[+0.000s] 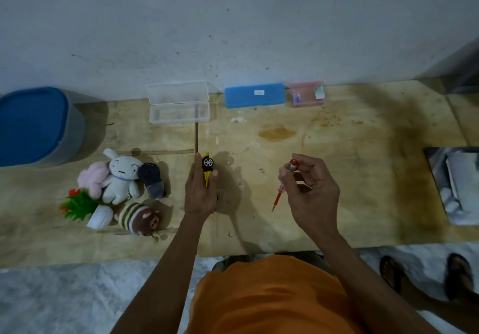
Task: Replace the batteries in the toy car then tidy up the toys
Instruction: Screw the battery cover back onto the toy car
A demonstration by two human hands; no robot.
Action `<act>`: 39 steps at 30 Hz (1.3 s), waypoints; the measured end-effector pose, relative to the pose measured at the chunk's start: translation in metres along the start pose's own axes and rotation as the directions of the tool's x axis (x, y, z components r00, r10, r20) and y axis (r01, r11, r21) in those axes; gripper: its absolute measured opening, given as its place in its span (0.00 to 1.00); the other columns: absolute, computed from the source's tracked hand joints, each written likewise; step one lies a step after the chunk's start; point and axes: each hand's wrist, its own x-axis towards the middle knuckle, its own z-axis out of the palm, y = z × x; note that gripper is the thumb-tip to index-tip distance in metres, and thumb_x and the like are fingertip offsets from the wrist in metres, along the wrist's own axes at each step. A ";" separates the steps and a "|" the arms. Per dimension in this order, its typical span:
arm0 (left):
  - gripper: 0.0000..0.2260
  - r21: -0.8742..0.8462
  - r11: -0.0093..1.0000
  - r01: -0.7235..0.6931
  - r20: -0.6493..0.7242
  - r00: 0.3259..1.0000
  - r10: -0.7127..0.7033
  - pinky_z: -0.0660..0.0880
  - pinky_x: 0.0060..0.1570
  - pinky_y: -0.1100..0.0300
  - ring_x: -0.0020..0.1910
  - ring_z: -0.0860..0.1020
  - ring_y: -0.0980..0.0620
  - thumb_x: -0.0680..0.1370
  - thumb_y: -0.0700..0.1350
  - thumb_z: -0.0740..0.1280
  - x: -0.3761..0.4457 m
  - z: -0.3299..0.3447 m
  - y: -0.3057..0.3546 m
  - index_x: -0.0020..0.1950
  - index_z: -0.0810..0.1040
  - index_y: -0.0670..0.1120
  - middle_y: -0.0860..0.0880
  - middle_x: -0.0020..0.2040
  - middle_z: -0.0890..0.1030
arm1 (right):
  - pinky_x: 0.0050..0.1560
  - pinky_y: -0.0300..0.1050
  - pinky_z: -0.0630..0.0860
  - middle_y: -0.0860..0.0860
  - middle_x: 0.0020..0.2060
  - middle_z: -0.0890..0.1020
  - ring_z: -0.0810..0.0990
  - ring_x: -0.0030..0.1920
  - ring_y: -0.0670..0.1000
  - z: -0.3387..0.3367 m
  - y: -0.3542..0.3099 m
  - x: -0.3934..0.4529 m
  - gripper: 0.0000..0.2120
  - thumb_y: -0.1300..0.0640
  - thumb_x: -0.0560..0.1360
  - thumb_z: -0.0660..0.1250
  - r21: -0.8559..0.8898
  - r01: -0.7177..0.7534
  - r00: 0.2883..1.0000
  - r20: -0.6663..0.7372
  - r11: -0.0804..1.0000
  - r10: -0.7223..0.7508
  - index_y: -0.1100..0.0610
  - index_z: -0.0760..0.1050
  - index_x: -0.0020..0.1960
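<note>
My left hand point(199, 193) grips a small yellow and black toy car point(207, 167) turned on its side above the wooden table point(350, 178), one wheel facing up. My right hand point(311, 193) holds a red screwdriver point(281, 189) by its clear handle, tip pointing down at the table, a short way right of the car. Left of my hands lies a heap of toys: a white plush rabbit point(120, 178), a pink plush point(92, 178), a striped brown plush point(138, 218), a dark toy point(152, 180) and a small fake plant in a white pot point(83, 208).
An open clear plastic box point(178, 105) stands by the wall, with a blue case point(254, 95) and a pink box point(306, 94) to its right. A grey bin with a blue lid point(36, 126) is at the far left. Another person's sandalled feet point(425, 276) are at lower right.
</note>
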 end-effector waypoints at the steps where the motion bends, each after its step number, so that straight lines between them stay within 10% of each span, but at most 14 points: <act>1: 0.29 -0.028 1.000 -0.001 0.003 1.000 0.001 0.63 0.67 0.58 0.75 0.65 0.44 0.83 0.55 0.61 0.001 -0.001 0.002 0.82 0.55 0.50 0.44 0.78 0.65 | 0.36 0.60 0.83 0.48 0.45 0.85 0.86 0.44 0.52 -0.001 0.002 0.000 0.13 0.61 0.76 0.72 0.002 -0.006 1.000 0.000 1.000 0.006 0.56 0.76 0.59; 9: 0.24 -0.023 1.000 0.007 -0.011 1.000 -0.008 0.69 0.67 0.50 0.62 0.72 0.45 0.85 0.53 0.57 -0.001 0.007 0.011 0.81 0.58 0.56 0.42 0.70 0.67 | 0.35 0.60 0.82 0.45 0.45 0.84 0.86 0.45 0.51 -0.006 0.008 -0.004 0.13 0.62 0.76 0.73 -0.008 -0.037 0.999 0.011 0.999 0.037 0.56 0.77 0.59; 24: 0.24 0.388 0.919 0.067 -0.022 0.998 -0.063 0.72 0.59 0.39 0.66 0.64 0.36 0.79 0.54 0.69 0.001 0.017 0.005 0.74 0.72 0.53 0.43 0.73 0.63 | 0.33 0.59 0.82 0.45 0.45 0.84 0.86 0.44 0.50 -0.007 0.016 0.011 0.13 0.61 0.76 0.73 -0.026 -0.056 0.995 0.080 0.998 0.058 0.56 0.77 0.60; 39: 0.26 0.396 0.918 0.039 -0.027 0.999 -0.030 0.65 0.69 0.39 0.69 0.65 0.36 0.82 0.62 0.47 -0.005 0.017 0.001 0.77 0.66 0.57 0.41 0.75 0.60 | 0.35 0.36 0.77 0.47 0.47 0.83 0.82 0.36 0.47 0.000 0.031 0.056 0.14 0.53 0.82 0.64 0.007 -0.282 0.921 0.282 0.959 0.269 0.51 0.76 0.67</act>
